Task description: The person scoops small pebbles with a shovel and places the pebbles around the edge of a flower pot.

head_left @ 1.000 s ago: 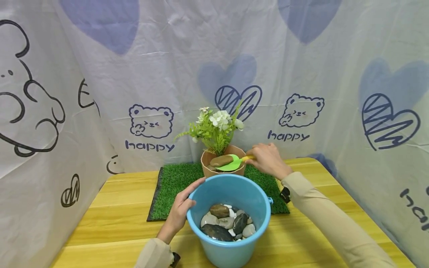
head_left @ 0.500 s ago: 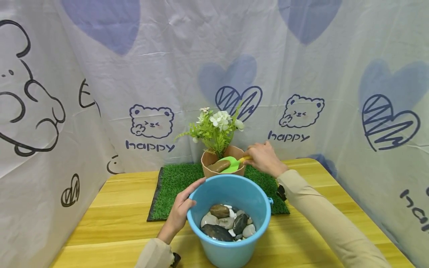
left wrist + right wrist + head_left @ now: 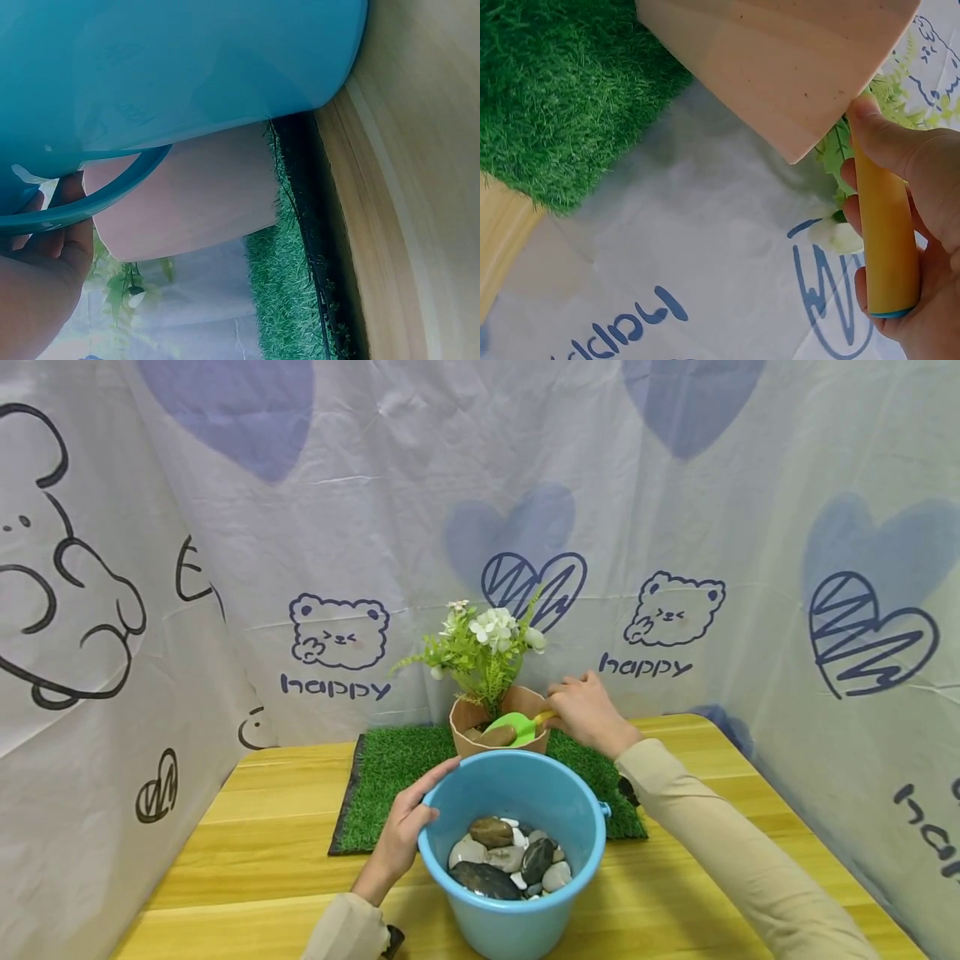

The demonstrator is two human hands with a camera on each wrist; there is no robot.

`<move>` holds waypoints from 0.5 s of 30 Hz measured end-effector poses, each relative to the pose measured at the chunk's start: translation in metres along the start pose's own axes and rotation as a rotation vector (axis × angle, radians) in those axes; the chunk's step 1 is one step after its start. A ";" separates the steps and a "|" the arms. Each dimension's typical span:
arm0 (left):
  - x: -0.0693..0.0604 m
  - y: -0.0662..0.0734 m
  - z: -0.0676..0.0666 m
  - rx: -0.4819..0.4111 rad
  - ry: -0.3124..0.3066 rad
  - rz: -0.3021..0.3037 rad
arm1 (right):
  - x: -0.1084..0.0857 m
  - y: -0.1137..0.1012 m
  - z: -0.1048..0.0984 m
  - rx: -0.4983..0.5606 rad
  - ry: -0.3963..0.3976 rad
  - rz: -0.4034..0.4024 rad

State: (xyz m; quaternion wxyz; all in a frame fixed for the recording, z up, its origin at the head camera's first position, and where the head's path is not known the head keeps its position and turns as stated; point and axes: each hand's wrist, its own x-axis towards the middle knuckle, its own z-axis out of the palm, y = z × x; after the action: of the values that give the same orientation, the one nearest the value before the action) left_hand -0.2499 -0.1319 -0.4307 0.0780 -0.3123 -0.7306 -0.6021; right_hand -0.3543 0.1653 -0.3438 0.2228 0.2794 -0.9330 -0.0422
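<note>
- On the table (image 3: 247, 843), at the left, the edge of a green grass mat (image 3: 401, 802) was seen.
- By the left hand (image 3: 401, 827), the rim of the blue bucket (image 3: 517, 935) was gripped at its left side, with the thumb laid over the edge.
- Inside the bucket, mixed stones (image 3: 504, 858) were gathered.
- Beyond the bucket's far rim, a faceted pot (image 3: 787, 67) was placed on the mat, with white flowers (image 3: 492, 628) raised from it.
- Within the pot's mouth, the trowel (image 3: 522, 727) was held, its green blade set well apart from the left hand and just left of the right hand (image 3: 588, 714). Its tip was pointed leftward and toward the wearer; its long axis was slanted up to the right.
- At the blade's left part, a brown stone (image 3: 497, 737) was seen, its long axis run roughly sideways; whether the pot's contents were touched by it could not be told.
- By the right hand's curled fingers, the yellow handle was gripped.
</note>
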 end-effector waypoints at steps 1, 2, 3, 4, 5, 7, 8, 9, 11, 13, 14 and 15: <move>0.000 0.000 0.000 0.000 0.000 -0.001 | 0.000 0.000 0.000 -0.007 0.008 -0.007; 0.000 0.000 0.000 0.000 0.000 -0.001 | -0.001 -0.001 0.000 -0.013 0.014 -0.013; 0.000 0.000 0.000 -0.003 -0.001 -0.002 | -0.001 -0.001 0.000 -0.023 0.020 -0.020; 0.000 -0.001 0.000 -0.002 0.000 -0.001 | -0.001 -0.001 0.000 -0.030 0.027 -0.027; 0.000 -0.001 0.000 -0.001 0.001 0.001 | -0.002 -0.001 -0.001 -0.033 0.035 -0.032; 0.000 -0.001 0.000 0.002 0.001 0.007 | -0.003 0.000 -0.001 -0.035 0.049 -0.040; 0.000 -0.002 0.000 0.002 0.001 0.011 | -0.004 0.000 -0.001 -0.036 0.054 -0.041; 0.000 -0.002 0.000 0.002 0.002 0.013 | -0.004 0.001 -0.001 -0.036 0.061 -0.044; 0.000 -0.002 0.000 0.003 0.001 0.016 | -0.004 0.002 -0.001 -0.027 0.075 -0.044; 0.001 -0.002 0.000 -0.001 0.000 0.014 | -0.005 0.002 0.000 -0.024 0.084 -0.045; 0.001 -0.001 0.000 -0.003 0.001 0.013 | -0.005 0.003 0.000 -0.021 0.090 -0.044; 0.001 -0.001 0.000 -0.004 0.001 0.012 | -0.005 0.003 0.000 -0.018 0.094 -0.043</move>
State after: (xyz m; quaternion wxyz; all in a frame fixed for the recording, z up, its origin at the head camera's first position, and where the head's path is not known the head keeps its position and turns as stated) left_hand -0.2512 -0.1321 -0.4314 0.0815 -0.3162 -0.7277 -0.6032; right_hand -0.3523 0.1706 -0.3453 0.2679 0.2991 -0.9149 -0.0423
